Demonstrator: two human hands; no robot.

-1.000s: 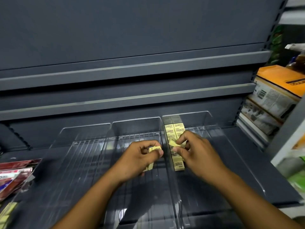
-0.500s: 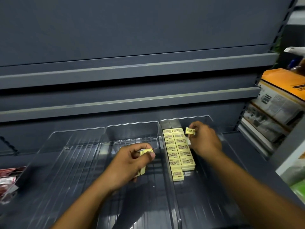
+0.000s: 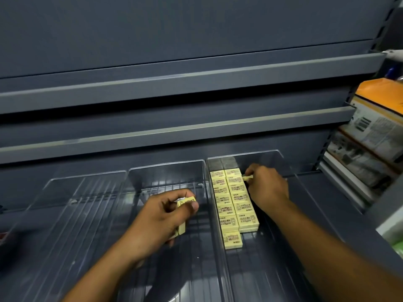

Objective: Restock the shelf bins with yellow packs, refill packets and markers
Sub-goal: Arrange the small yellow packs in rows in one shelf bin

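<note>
Three clear plastic bins sit side by side on the dark shelf. The right bin (image 3: pixel 290 168) holds two rows of small yellow packs (image 3: pixel 234 203) along its left wall. My right hand (image 3: pixel 267 188) reaches deep into this bin and pinches one yellow pack (image 3: pixel 248 177) at the far end of the rows. My left hand (image 3: pixel 161 219) hovers over the middle bin (image 3: pixel 165 171) and grips a small stack of yellow packs (image 3: pixel 185 202). The left bin (image 3: pixel 87 188) shows nothing inside.
Two empty grey shelves (image 3: pixel 174 83) run above the bins. Orange-topped boxed goods (image 3: pixel 379 118) are stacked on the neighbouring shelf at the right. A red-and-white item (image 3: pixel 3 235) peeks in at the left edge.
My right hand carried its yellow pack from the near end of the rows to the back of the right bin and lowered it. My left hand stayed over the middle bin with its stack.
</note>
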